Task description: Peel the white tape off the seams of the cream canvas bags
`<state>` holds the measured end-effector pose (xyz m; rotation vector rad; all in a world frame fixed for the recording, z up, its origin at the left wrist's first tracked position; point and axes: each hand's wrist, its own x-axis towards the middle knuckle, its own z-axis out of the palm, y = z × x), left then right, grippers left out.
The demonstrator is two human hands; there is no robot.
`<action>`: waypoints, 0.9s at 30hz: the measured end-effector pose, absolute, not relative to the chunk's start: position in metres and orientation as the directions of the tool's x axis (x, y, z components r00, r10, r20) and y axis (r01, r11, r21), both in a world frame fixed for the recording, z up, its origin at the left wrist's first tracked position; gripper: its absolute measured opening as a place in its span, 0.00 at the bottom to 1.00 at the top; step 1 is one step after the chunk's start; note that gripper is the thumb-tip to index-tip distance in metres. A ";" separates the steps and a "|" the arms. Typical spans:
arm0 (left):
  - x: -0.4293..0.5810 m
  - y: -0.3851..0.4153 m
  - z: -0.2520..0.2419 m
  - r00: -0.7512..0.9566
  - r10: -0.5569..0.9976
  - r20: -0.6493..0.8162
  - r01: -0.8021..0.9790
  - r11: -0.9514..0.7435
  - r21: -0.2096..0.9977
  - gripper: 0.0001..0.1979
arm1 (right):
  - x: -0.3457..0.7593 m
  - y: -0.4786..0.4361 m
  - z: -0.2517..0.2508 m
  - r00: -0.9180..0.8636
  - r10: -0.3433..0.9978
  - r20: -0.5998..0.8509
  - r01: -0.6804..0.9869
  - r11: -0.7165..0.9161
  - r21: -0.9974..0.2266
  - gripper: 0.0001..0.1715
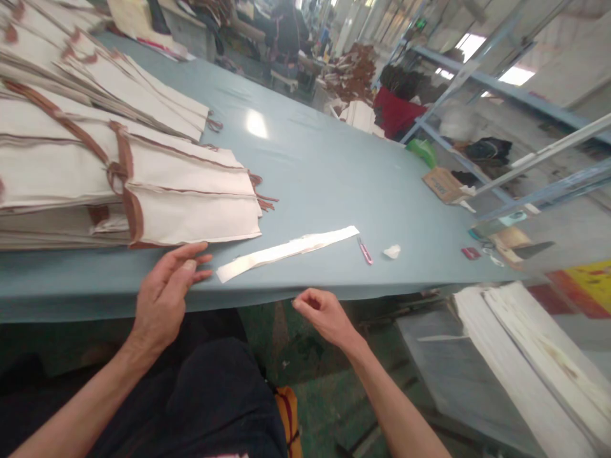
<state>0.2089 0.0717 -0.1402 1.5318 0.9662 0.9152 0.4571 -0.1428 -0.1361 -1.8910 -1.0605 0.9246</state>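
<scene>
My left hand (165, 296) rests open at the near edge of the pale blue table (310, 172), fingers spread, just below a stack of cream fabric pieces with brown trim (143, 191). Its fingertips lie close to the left end of a long white fabric strip (286, 250) lying flat on the table. My right hand (324, 315) hovers below the table edge, fingers loosely curled, holding nothing that I can see. A small pink-handled clipper (365, 250) and a white scrap (392, 251) lie to the right of the strip.
More cream stacks (95, 76) cover the far left of the table. A cardboard box (443, 184), a green object (422, 151) and metal shelving (501, 89) stand at the right. White folded stacks (534, 356) sit low at the right. A person (285, 32) sits in the background.
</scene>
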 end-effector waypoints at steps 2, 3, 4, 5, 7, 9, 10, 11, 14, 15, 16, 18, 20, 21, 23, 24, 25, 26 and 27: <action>0.209 0.074 -0.140 0.350 0.936 0.038 0.073 -0.067 0.995 0.21 | 0.451 -0.160 -0.151 0.435 0.874 -0.215 0.466 -0.423 -0.777 0.21; 0.208 0.075 -0.139 0.344 0.939 0.025 0.068 -0.052 0.996 0.20 | 0.448 -0.166 -0.155 0.444 0.871 -0.209 0.518 -0.440 -0.733 0.23; 0.207 0.075 -0.139 0.339 0.941 0.015 0.076 -0.043 0.996 0.20 | 0.445 -0.170 -0.158 0.444 0.872 -0.204 0.562 -0.449 -0.695 0.24; 0.205 0.075 -0.138 0.332 0.943 0.010 0.094 -0.044 0.995 0.20 | 0.442 -0.172 -0.159 0.441 0.876 -0.195 0.600 -0.450 -0.661 0.23; 0.200 0.075 -0.135 0.312 0.950 0.015 0.151 -0.065 0.986 0.21 | 0.437 -0.166 -0.156 0.429 0.890 -0.157 0.669 -0.429 -0.607 0.18; 0.195 0.076 -0.132 0.305 0.952 0.021 0.210 -0.089 0.974 0.20 | 0.431 -0.151 -0.150 0.411 0.907 -0.089 0.730 -0.386 -0.563 0.08; 0.193 0.077 -0.130 0.312 0.950 0.018 0.231 -0.095 0.968 0.20 | 0.427 -0.143 -0.146 0.399 0.916 -0.051 0.757 -0.360 -0.545 0.04; 0.192 0.078 -0.129 0.323 0.946 0.012 0.244 -0.096 0.965 0.20 | 0.421 -0.135 -0.141 0.385 0.923 -0.016 0.781 -0.335 -0.527 0.04; 0.191 0.082 -0.128 0.360 0.933 -0.008 0.246 -0.086 0.965 0.21 | 0.401 -0.116 -0.128 0.337 0.940 0.055 0.827 -0.268 -0.494 0.06; 0.191 0.083 -0.129 0.367 0.930 -0.013 0.244 -0.083 0.966 0.22 | 0.395 -0.110 -0.124 0.310 0.947 0.087 0.845 -0.232 -0.481 0.06; 0.191 0.084 -0.130 0.371 0.928 -0.016 0.243 -0.080 0.967 0.22 | 0.389 -0.104 -0.119 0.276 0.953 0.126 0.867 -0.190 -0.461 0.07; 0.191 0.084 -0.132 0.372 0.928 -0.019 0.246 -0.079 0.966 0.23 | 0.381 -0.088 -0.113 0.204 0.960 0.194 0.911 -0.113 -0.398 0.11; 0.191 0.083 -0.133 0.370 0.929 -0.020 0.250 -0.079 0.965 0.23 | 0.378 -0.067 -0.109 0.164 0.970 0.179 0.938 -0.097 -0.333 0.18; 0.191 0.083 -0.134 0.373 0.928 -0.021 0.252 -0.079 0.965 0.23 | 0.378 -0.055 -0.109 0.158 0.978 0.138 0.942 -0.107 -0.317 0.21; 0.191 0.084 -0.135 0.383 0.923 -0.025 0.250 -0.078 0.965 0.24 | 0.380 -0.033 -0.111 0.141 0.988 0.068 0.945 -0.114 -0.306 0.19; 0.192 0.084 -0.135 0.389 0.921 -0.027 0.248 -0.077 0.966 0.24 | 0.382 -0.024 -0.113 0.129 0.990 0.049 0.945 -0.108 -0.308 0.15; 0.192 0.084 -0.135 0.393 0.919 -0.028 0.246 -0.076 0.966 0.25 | 0.383 -0.016 -0.115 0.119 0.992 0.042 0.945 -0.100 -0.313 0.09; 0.192 0.084 -0.135 0.398 0.917 -0.029 0.243 -0.074 0.967 0.25 | 0.384 -0.011 -0.118 0.112 0.993 0.040 0.943 -0.094 -0.320 0.05; 0.192 0.085 -0.135 0.400 0.916 -0.029 0.241 -0.074 0.968 0.25 | 0.385 -0.009 -0.121 0.111 0.993 0.038 0.939 -0.092 -0.330 0.06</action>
